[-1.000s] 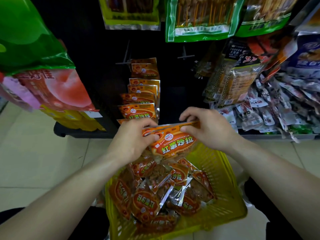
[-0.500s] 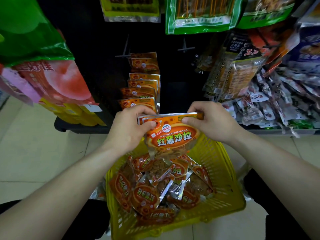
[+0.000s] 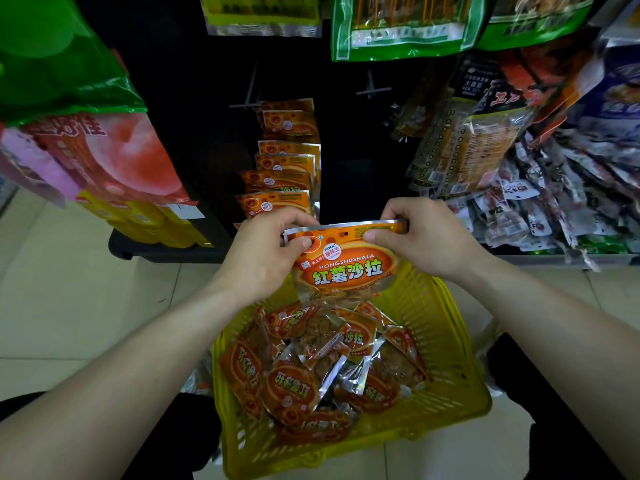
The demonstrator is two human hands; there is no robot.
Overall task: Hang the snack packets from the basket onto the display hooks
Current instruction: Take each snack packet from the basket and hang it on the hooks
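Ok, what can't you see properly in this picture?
Head view, the only one:
- The held packet: its top corners are covered by the left hand and right hand.
- Its small print: too small to read.
- The basket: its floor and lowest packets are buried under the pile.
- The hung orange packets: they cover the prong they hang on.
- The green bag: cut off by the top edge.

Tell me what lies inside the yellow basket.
The yellow basket holds a loose pile of orange snack packets lying at mixed angles. The held packet covers the pile's far edge; the basket floor under the pile is hidden.
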